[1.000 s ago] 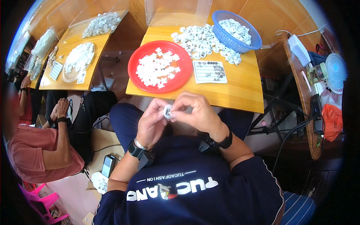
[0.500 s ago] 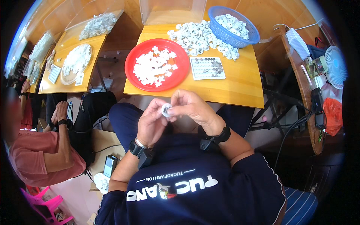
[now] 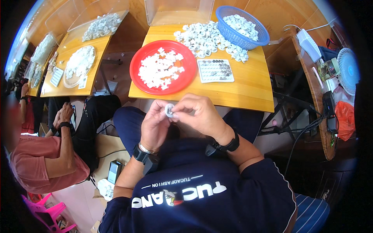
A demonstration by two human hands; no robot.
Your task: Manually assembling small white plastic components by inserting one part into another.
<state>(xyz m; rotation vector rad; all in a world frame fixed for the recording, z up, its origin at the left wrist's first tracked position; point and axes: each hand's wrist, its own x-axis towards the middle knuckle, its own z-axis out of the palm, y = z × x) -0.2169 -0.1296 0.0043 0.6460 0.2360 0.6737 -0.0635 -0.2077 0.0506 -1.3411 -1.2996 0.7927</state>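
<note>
In front of me spreads the yellow wooden table (image 3: 248, 91), smooth-grained, its near edge just beyond my knuckles. The round red plastic dish (image 3: 188, 77) comes close to that edge, holding angular white pieces (image 3: 155, 68). Behind it lies a loose pile of white curved parts (image 3: 198, 37), beside the blue latticed basket (image 3: 232, 37). My right hand (image 3: 202, 116) brings thumb and forefinger nearly together against a round white part (image 3: 169, 110) above my lap; whether they grip it, I can't tell. My left hand (image 3: 153, 124) pinches it, fingers curled. Wood shows right of the flat white tray (image 3: 210, 79) with little dark discs (image 3: 222, 61).
</note>
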